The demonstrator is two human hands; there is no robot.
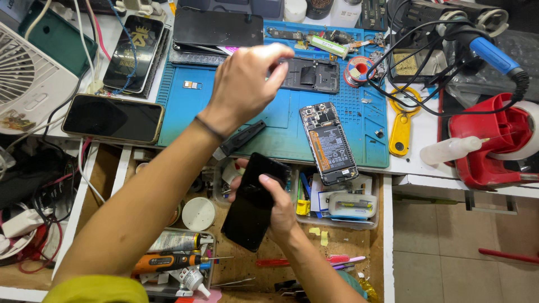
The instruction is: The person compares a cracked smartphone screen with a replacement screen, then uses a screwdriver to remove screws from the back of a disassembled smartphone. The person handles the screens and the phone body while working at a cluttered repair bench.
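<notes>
Over a blue mat [185, 115], the left hand [244, 84] hovers, fingers loosely curled and empty, above a black frame [311, 74]. Below the mat, over an open drawer [247, 264], the right hand [275, 205] clasps a dark phone [252, 202], long axis near upright. An opened phone [328, 143] lies on the mat's right side.
</notes>
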